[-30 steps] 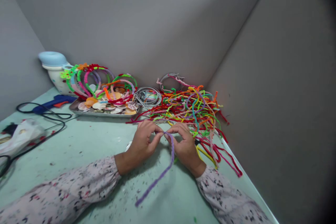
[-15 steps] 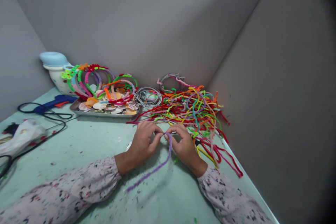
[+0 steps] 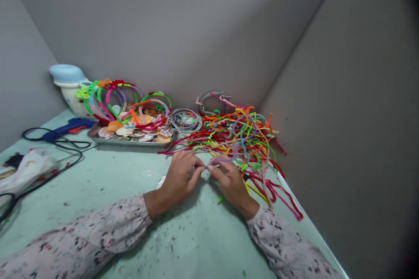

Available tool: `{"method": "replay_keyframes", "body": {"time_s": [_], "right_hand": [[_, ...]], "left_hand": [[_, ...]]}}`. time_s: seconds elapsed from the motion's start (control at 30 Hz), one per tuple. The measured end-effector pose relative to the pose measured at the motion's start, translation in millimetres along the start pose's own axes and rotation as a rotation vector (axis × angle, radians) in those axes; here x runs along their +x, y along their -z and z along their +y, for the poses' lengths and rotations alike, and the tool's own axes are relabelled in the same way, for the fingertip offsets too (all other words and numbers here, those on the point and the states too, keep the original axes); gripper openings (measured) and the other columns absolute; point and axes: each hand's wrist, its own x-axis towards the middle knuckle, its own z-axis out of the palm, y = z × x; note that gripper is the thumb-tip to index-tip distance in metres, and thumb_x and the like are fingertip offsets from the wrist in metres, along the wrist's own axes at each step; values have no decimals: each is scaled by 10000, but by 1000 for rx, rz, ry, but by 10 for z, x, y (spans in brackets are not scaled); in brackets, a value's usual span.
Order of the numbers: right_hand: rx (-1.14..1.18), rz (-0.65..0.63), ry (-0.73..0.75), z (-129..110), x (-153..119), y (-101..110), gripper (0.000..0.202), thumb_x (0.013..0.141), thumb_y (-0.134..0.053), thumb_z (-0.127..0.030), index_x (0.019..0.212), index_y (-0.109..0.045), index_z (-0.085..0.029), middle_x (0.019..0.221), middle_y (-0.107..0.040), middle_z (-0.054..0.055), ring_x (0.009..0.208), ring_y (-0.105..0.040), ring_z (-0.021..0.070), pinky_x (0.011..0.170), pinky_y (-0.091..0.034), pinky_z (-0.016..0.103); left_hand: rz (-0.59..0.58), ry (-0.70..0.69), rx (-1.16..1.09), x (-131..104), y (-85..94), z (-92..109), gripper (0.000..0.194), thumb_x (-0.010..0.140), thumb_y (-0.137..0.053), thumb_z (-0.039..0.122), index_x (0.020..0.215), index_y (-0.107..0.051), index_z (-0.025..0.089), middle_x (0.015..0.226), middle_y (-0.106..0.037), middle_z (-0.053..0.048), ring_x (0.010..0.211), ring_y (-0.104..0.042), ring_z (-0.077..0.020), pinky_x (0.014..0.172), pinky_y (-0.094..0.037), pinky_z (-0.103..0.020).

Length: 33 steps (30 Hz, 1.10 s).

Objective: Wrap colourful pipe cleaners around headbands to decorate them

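A purple pipe cleaner (image 3: 235,151) runs from the pinch point between my hands and curves up over the fingers of my right hand, its free end blurred. My left hand (image 3: 182,176) is closed, thumb and forefinger pinching at a small dark spot where the pipe cleaner begins. Right beside it, fingertips nearly touching, my right hand (image 3: 231,183) pinches the same pipe cleaner. Whatever else lies inside the curled fingers is hidden. Just beyond both hands spreads a tangled heap of coloured pipe cleaners (image 3: 225,133).
At the back left, a metal tray (image 3: 131,141) holds shells and colourful wrapped headbands (image 3: 108,91). Coiled grey wire-like hoops (image 3: 185,120) stand beside it. Further left are a blue glue gun (image 3: 67,128) with a black cord, a blue-lidded container (image 3: 68,83) and a white plastic bag (image 3: 31,168).
The purple pipe cleaner's free length has swung from hanging towards me on the table side to lying up and away over my right hand. Both hands stay in nearly the same place.
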Motion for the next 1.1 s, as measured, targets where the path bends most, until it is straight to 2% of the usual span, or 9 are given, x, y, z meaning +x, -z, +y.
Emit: {"method": "replay_keyframes", "body": {"time_s": [0.23,0.33,0.67,0.93,1.1], "right_hand": [[-25,-9,48,17,-2,-9,143,874,-531,-284,805,-622,-199,820,-636,32,829,-566,185,790,-442,335],[-48,21,24,34,-14,-17,131,867,-546,-292,829,-631,-198,849,-641,31,852,-567,185,804,-438,334],[59,-47,-52,-44,18,-4,240,876,-502,-265,658,-563,-187,733,-546,6,767,-521,160,723,-417,291],[98,-57,-117,-22,0,-10,284,897,-483,-317,675,-601,-183,743,-570,9,775,-519,162,765,-393,293],[66,-43,-89,-43,-4,-24,275,895,-492,-308,668,-594,-190,736,-567,2,774,-520,161,776,-377,294]], "left_hand": [[18,14,-10,8,7,0,96,871,-501,231,820,-574,196,810,-606,-32,831,-507,-194,810,-372,-369],[12,20,-8,9,8,1,97,876,-495,227,829,-572,193,816,-603,-36,836,-508,-196,808,-372,-368],[-19,-3,-9,2,8,31,104,881,-493,218,823,-572,185,817,-591,-41,834,-499,-194,794,-372,-363],[-6,-7,-9,0,6,25,84,869,-506,208,835,-578,182,820,-599,-33,832,-507,-188,801,-365,-362],[-8,6,24,3,-21,-7,108,814,-608,290,830,-587,185,807,-605,-29,813,-508,-195,788,-361,-368]]}}
